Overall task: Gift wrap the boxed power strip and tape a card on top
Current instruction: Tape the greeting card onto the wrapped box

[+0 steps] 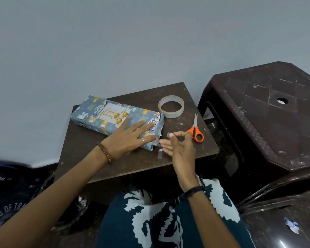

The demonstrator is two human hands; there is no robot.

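Scissors point(195, 130) and tape roll point(171, 106) right of centre on table point(100, 158), beside stool point(268, 111). Wrapped box point(115, 119) mid-frame (animal print, card point(114, 113) on top), under flat, spread left hand point(127, 138). Tape strip point(167, 134) pinched in right hand point(179, 147).

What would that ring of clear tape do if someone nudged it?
The tape roll lies flat on the table, so it would probably slide, not roll. It looks hollow and thin-walled, so likely light. Set on edge, it might roll toward the scissors.
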